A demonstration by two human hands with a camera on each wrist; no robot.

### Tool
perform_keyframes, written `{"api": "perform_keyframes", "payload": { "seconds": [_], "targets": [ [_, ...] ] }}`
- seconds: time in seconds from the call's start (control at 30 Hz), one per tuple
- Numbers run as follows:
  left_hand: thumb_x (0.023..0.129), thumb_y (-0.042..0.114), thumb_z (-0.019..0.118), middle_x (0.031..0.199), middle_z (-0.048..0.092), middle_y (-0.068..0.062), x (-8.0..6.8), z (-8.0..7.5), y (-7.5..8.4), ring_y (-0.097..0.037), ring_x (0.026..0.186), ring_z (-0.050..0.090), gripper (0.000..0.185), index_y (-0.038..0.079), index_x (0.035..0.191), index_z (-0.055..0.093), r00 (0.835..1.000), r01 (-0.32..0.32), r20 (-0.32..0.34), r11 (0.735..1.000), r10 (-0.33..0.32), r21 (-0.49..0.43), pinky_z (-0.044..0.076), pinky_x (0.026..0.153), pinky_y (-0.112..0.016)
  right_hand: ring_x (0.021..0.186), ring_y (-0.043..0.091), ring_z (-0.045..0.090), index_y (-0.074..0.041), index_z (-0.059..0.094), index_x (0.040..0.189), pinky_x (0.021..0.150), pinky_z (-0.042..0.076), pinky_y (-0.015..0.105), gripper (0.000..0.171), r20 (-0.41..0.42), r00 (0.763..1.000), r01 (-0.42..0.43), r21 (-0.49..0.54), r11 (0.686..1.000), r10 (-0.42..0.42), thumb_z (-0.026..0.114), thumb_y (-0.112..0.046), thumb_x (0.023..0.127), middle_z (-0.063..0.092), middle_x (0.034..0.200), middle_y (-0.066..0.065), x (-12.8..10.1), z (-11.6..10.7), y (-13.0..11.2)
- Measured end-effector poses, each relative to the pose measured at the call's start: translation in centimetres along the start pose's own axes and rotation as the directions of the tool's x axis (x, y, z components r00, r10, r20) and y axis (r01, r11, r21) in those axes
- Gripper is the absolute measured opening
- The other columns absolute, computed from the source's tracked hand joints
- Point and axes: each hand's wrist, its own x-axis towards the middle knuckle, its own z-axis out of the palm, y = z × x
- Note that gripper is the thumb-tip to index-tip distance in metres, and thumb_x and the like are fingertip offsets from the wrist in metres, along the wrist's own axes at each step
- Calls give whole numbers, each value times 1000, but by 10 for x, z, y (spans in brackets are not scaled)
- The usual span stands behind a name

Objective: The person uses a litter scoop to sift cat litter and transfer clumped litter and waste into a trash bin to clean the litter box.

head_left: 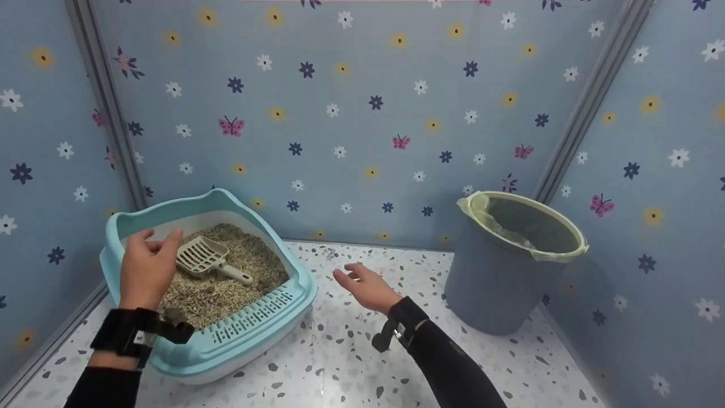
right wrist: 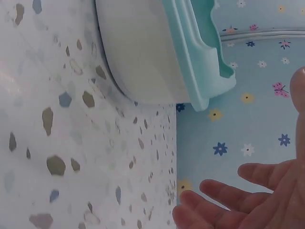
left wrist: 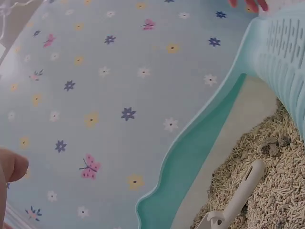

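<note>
In the lower left of the head view, the left hand [head_left: 148, 266] is being held over the near left part of the litter box [head_left: 294, 306], its fingers loosely spread and relaxed, with nothing being gripped. The scoop [head_left: 208, 259] is being left lying on the litter [head_left: 226, 292] just right of that hand, its slotted head pointing toward the upper left and its handle toward the lower right; whether the fingertips are touching it cannot be told. In the left wrist view the scoop's pale handle [left wrist: 240, 193] is being shown resting on the pellets at the lower right. Near the centre of the head view, the right hand [head_left: 365, 286] is being held above the speckled floor [head_left: 362, 362] beside the box's right corner, fingers stretched open and empty. At the right of the frame, a lined bin [head_left: 512, 258] is being shown standing well apart from the box, against the flowered wall [head_left: 362, 113].
</note>
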Motion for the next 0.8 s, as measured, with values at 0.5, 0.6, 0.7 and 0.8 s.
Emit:
{"api": "perform_keyframes", "payload": {
  "seconds": [0.5,0.6,0.7,0.8],
  "targets": [
    [104,81,49,164,-4,-55,-1,-49,-47,-68,149,13,128,-12,171,-8,924,342,150,936,-350,77,38,111,-84,130,43,69,5,44,164,89,67,49,92,109,987,-155,514,843,115,61,-67,110,61,146,23,24,61,-9],
    [104,82,49,166,-7,-54,0,-50,-54,-72,150,12,127,-9,171,-11,916,343,194,936,-351,76,35,113,-86,129,44,69,7,42,165,88,67,49,92,128,987,-155,542,826,101,62,-63,110,60,150,23,25,68,-9],
    [104,80,51,165,-5,-54,1,-50,-59,-71,149,6,126,-10,172,-6,921,328,195,941,-338,84,31,114,-86,124,42,72,7,41,167,87,68,47,92,120,988,-145,530,835,96,64,-62,110,61,148,22,25,72,-11],
    [104,77,54,161,-5,-57,1,-50,-64,-69,145,-2,125,-12,171,-3,918,329,193,937,-346,113,24,116,-87,115,39,75,6,48,162,82,68,45,85,88,991,-131,493,860,100,66,-59,110,68,133,17,25,77,-13]
  ]
}}
